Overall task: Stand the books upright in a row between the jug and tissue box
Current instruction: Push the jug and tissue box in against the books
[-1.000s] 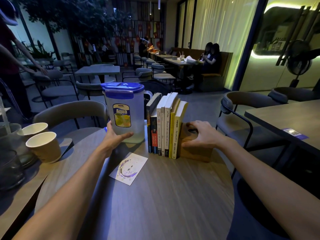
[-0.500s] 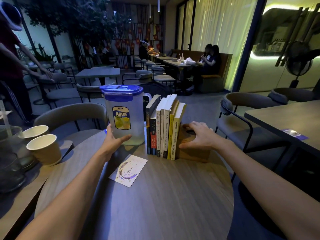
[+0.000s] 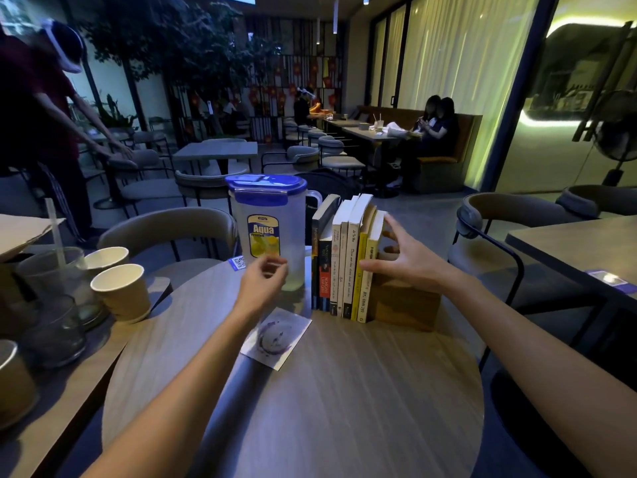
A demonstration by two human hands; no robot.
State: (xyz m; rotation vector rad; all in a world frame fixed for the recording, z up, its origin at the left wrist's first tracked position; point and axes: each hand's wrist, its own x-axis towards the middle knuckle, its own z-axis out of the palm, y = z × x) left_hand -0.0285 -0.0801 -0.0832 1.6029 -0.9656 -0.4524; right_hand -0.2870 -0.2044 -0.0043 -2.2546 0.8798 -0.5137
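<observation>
Six books (image 3: 344,260) stand upright in a row at the table's (image 3: 344,391) twelve o'clock edge, jug (image 3: 267,232) touching at their nine o'clock, tissue box (image 3: 403,301) at three. Left hand (image 3: 263,282) hovers before the jug, fingers loosely curled, holding nothing. Right hand (image 3: 401,258) spreads open, thumb and fingertips against the yellow end book.

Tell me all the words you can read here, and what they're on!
"Aqua": on the yellow label of the jug, above pictured lemons.
Smaller print on that label: too small to read.
Books: the spines have lettering, too blurred to read surely.
Blue sticker on the table: a QR code, no readable words.
Card: a purple swirl, no readable words.
</observation>
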